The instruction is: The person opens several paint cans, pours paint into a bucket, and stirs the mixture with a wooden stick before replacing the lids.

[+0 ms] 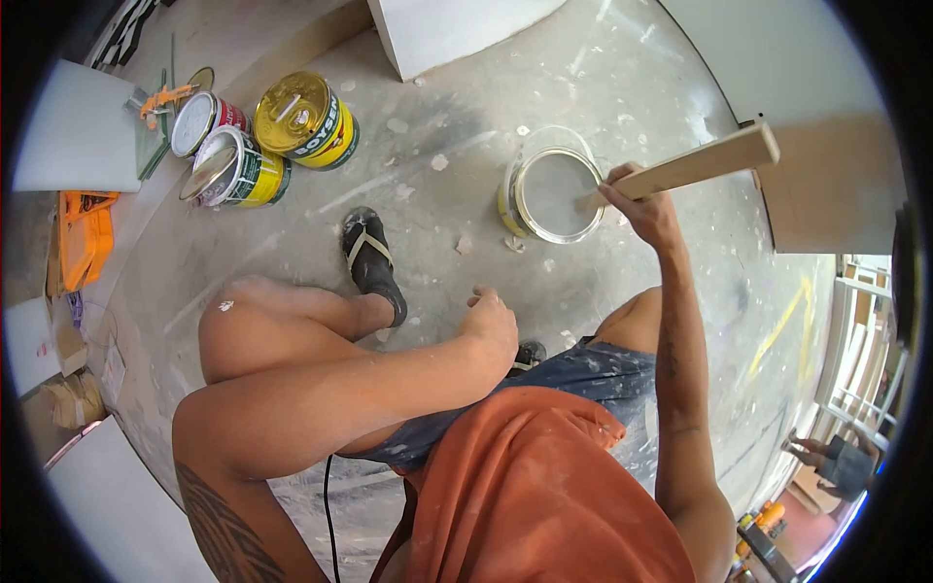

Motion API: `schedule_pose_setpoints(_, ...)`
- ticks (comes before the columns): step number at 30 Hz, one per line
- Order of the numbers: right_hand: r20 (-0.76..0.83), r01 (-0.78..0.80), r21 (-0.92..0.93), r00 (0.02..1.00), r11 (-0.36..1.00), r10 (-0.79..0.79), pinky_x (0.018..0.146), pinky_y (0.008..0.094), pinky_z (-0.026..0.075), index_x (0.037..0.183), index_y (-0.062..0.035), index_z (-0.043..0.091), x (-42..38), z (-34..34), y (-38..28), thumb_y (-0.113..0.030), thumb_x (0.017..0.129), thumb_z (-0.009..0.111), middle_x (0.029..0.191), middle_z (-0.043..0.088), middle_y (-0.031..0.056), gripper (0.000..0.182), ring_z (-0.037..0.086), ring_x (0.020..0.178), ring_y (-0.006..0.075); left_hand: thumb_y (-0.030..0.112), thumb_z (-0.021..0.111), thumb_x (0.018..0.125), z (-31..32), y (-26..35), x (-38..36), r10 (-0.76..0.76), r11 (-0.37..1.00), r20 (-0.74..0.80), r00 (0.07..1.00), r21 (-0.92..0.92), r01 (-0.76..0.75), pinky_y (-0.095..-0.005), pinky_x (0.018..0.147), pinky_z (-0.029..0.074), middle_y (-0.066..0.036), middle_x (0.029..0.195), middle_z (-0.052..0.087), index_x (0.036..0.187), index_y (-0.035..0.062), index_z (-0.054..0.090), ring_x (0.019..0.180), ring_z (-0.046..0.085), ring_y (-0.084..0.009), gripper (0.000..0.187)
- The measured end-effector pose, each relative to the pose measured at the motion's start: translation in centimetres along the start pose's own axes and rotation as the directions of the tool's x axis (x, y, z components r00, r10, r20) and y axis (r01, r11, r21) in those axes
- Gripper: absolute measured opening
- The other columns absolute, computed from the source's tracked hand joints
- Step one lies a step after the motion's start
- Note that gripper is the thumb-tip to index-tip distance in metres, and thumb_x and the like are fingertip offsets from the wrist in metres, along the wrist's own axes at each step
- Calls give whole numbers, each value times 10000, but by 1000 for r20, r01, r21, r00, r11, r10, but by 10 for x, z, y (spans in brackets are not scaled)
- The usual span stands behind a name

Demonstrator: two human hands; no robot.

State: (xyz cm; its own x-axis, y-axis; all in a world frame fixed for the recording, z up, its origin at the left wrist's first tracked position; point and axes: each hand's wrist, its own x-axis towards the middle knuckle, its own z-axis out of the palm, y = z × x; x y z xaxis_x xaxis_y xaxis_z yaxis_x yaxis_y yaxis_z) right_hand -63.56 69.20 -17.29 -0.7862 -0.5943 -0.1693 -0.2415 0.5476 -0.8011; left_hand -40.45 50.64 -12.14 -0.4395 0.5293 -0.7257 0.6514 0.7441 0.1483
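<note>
My right hand [641, 206] is wrapped round a flat wooden stick [700, 163], which slants down to the right side of an open paint can [509, 209]. The can stands on the floor, with grey paint [559, 194] inside; the stick's lower end reaches the paint. A wire handle [559, 128] arches beyond the rim. My left hand [491, 330] is curled into a loose fist over my lap, apart from the can. Nothing shows in it, though its palm side is hidden.
Several paint cans stand at upper left, including a yellow one with a gold lid [292, 112]. An orange caulking gun [165, 100] lies beside them. Pale panels stand around the paint-spotted floor [428, 209]. Another person [836, 462] is at far right. A black cord [330, 515] hangs near my left arm.
</note>
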Motion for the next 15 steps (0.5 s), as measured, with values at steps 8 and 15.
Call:
schedule_pose_setpoints(8, 59, 6, 8, 998, 1000, -6, 742, 324, 502, 934, -45, 662, -2, 10, 3, -178, 855, 761, 864, 683, 53, 184, 625, 808, 146, 213, 541, 945, 2, 2, 0, 19, 1000, 24, 1000, 20, -19, -483, 1023, 405, -137, 1201, 643, 1237, 61, 650, 1152, 600, -306, 348)
schedule_pose_setpoints(15, 13, 416, -79, 909, 906, -416, 777, 322, 505, 915, -26, 645, 7, 30, 0, -108, 881, 716, 933, 660, 77, 114, 632, 883, 221, 217, 541, 945, 4, 4, -1, 33, 999, 43, 999, 20, -34, -486, 1024, 404, -135, 1209, 639, 1238, 64, 649, 1154, 600, -300, 347)
